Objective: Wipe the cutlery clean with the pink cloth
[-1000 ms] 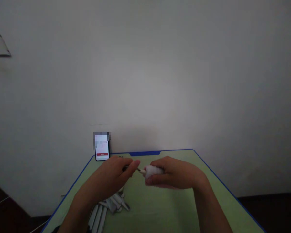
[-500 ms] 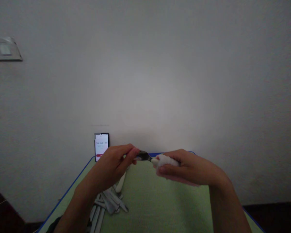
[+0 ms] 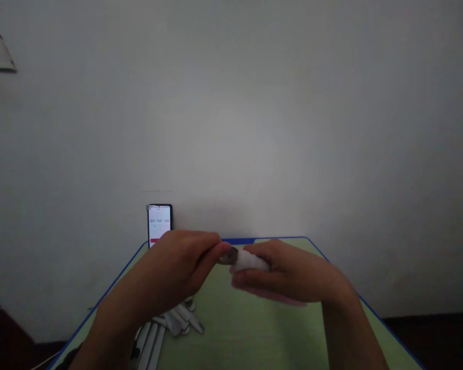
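My left hand is closed, its thumb and fingers pinching the head end of a metal spoon. Only a short dark, shiny piece of the spoon shows between my hands, so its exact shape is mostly hidden. A white cloth with a pinkish lower edge is wrapped round the rest of it, and my right hand grips the cloth from the right. Below my left forearm lies a pile of white-handled cutlery on the table, partly covered by that arm.
A phone showing a running timer leans upright against the wall at the back left of the table. The green table has a blue edge and meets the pale wall. A framed panel hangs at the upper left.
My right hand and the cloth have slid left along the spoon towards my left hand, covering its neck. The view has shifted slightly; the timer went from 29 to 30.
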`<action>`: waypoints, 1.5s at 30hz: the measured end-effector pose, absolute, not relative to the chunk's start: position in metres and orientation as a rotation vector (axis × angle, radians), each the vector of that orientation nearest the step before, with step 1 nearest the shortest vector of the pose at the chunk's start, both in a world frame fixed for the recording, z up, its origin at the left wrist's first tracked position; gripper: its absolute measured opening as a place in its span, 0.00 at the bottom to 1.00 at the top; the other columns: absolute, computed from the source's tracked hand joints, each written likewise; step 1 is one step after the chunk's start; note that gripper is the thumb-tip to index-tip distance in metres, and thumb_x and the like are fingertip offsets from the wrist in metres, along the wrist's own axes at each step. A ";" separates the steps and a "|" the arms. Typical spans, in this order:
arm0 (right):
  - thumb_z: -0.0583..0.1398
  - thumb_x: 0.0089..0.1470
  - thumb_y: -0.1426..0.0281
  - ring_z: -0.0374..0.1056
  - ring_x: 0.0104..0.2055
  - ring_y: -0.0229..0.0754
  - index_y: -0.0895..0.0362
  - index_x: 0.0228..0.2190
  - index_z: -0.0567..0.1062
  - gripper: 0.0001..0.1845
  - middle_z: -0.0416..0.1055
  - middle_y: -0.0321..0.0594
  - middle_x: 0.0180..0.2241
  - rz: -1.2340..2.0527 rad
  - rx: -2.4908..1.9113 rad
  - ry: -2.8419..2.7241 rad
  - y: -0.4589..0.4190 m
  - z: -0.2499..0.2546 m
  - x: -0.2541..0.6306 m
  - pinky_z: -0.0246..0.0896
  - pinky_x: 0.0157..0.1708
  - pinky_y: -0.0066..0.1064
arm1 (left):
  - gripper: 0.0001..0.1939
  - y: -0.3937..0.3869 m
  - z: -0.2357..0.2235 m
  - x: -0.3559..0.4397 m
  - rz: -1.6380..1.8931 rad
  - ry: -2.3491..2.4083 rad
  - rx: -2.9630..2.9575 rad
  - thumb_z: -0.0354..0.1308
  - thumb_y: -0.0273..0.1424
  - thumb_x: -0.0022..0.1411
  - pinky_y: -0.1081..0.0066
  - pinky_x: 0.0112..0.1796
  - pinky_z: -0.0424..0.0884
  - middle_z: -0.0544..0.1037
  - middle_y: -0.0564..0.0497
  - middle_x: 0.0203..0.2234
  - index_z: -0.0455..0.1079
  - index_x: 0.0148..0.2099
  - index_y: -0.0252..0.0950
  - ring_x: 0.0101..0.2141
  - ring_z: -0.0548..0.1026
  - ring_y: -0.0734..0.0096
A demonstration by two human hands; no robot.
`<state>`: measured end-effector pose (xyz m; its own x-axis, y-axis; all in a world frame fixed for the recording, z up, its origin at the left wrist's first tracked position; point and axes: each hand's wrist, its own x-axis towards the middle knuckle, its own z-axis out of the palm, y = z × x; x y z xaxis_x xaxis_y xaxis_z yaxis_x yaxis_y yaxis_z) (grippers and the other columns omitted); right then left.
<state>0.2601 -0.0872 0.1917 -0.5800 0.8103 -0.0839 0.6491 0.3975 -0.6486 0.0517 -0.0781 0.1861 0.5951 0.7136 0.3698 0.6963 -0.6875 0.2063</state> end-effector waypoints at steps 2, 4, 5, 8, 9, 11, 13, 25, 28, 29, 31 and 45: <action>0.55 0.52 0.56 0.56 0.22 0.32 0.59 0.30 0.70 0.17 0.63 0.33 0.22 0.948 -1.260 -2.389 -0.089 0.195 0.258 0.48 0.20 0.23 | 0.20 -0.080 0.190 0.052 0.754 1.198 2.768 0.43 0.38 0.66 0.75 0.23 0.54 0.67 0.56 0.17 0.65 0.26 0.36 0.19 0.64 0.78; 0.55 0.52 0.56 0.55 0.22 0.32 0.59 0.30 0.70 0.17 0.62 0.32 0.21 0.941 -1.230 -2.371 -0.091 0.196 0.258 0.48 0.20 0.23 | 0.17 -0.081 0.192 0.052 0.867 1.182 2.725 0.46 0.38 0.65 0.77 0.24 0.57 0.70 0.56 0.19 0.68 0.29 0.36 0.20 0.65 0.78; 0.55 0.53 0.56 0.55 0.22 0.32 0.59 0.30 0.70 0.17 0.61 0.32 0.21 0.939 -1.221 -2.362 -0.091 0.196 0.259 0.48 0.20 0.23 | 0.15 -0.081 0.192 0.050 0.934 1.173 2.693 0.48 0.38 0.64 0.77 0.24 0.59 0.72 0.56 0.21 0.69 0.31 0.36 0.21 0.67 0.78; 0.55 0.53 0.57 0.55 0.22 0.31 0.59 0.29 0.70 0.17 0.61 0.32 0.21 0.917 -1.236 -2.318 -0.091 0.193 0.261 0.48 0.20 0.23 | 0.11 -0.080 0.188 0.044 1.097 1.106 2.617 0.54 0.38 0.61 0.78 0.26 0.65 0.77 0.55 0.29 0.71 0.42 0.39 0.23 0.70 0.78; 0.55 0.52 0.57 0.55 0.22 0.32 0.59 0.29 0.70 0.17 0.61 0.32 0.21 0.914 -1.244 -2.299 -0.090 0.191 0.262 0.48 0.20 0.23 | 0.12 -0.080 0.186 0.042 1.115 1.063 2.608 0.55 0.38 0.60 0.78 0.27 0.66 0.78 0.55 0.31 0.70 0.45 0.40 0.23 0.71 0.77; 0.55 0.52 0.56 0.55 0.23 0.32 0.59 0.29 0.70 0.18 0.61 0.32 0.21 0.917 -1.241 -2.277 -0.090 0.189 0.264 0.48 0.20 0.22 | 0.14 -0.080 0.184 0.038 1.092 0.958 2.611 0.56 0.37 0.59 0.79 0.28 0.68 0.79 0.54 0.34 0.70 0.48 0.42 0.26 0.73 0.76; 0.56 0.52 0.56 0.55 0.23 0.32 0.59 0.30 0.71 0.18 0.61 0.32 0.22 0.937 -1.213 -2.284 -0.089 0.188 0.265 0.49 0.20 0.22 | 0.14 -0.082 0.182 0.038 1.046 0.856 2.622 0.57 0.35 0.59 0.79 0.29 0.69 0.79 0.54 0.34 0.70 0.48 0.43 0.28 0.74 0.76; 0.54 0.55 0.58 0.59 0.27 0.34 0.58 0.35 0.72 0.17 0.66 0.35 0.27 0.827 -1.094 -2.319 -0.089 0.191 0.263 0.52 0.26 0.24 | 0.15 -0.084 0.186 0.048 1.199 0.673 2.625 0.56 0.27 0.60 0.80 0.34 0.69 0.74 0.54 0.37 0.68 0.50 0.44 0.34 0.72 0.77; 0.52 0.56 0.58 0.59 0.27 0.34 0.58 0.36 0.72 0.17 0.66 0.35 0.27 0.802 -1.100 -2.337 -0.090 0.190 0.263 0.51 0.25 0.24 | 0.18 -0.084 0.185 0.047 1.162 0.643 2.614 0.57 0.27 0.59 0.81 0.31 0.70 0.72 0.52 0.41 0.67 0.51 0.45 0.35 0.72 0.77; 0.52 0.56 0.57 0.58 0.26 0.34 0.58 0.36 0.72 0.18 0.66 0.34 0.26 0.806 -1.104 -2.343 -0.090 0.190 0.263 0.51 0.25 0.24 | 0.18 -0.084 0.184 0.048 1.160 0.636 2.611 0.58 0.27 0.59 0.81 0.30 0.70 0.72 0.52 0.42 0.68 0.51 0.45 0.35 0.72 0.77; 0.53 0.55 0.57 0.58 0.25 0.33 0.58 0.34 0.72 0.18 0.65 0.34 0.25 0.829 -1.107 -2.341 -0.092 0.190 0.264 0.50 0.24 0.24 | 0.16 -0.083 0.184 0.048 1.194 0.628 2.587 0.59 0.27 0.58 0.81 0.30 0.70 0.71 0.52 0.44 0.69 0.48 0.44 0.33 0.72 0.78; 0.61 0.47 0.58 0.57 0.25 0.31 0.59 0.32 0.72 0.17 0.64 0.32 0.25 1.006 -1.044 -2.203 -0.101 0.194 0.272 0.52 0.23 0.21 | 0.16 -0.088 0.185 0.036 1.293 0.705 2.433 0.63 0.29 0.54 0.79 0.32 0.72 0.80 0.56 0.34 0.71 0.46 0.45 0.29 0.77 0.76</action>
<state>0.2717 -0.1012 0.1939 -0.5820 0.8042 0.1205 0.4357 0.4335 -0.7888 0.0359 -0.0884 0.1848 0.4752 0.5485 0.6880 0.2817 -0.8356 0.4716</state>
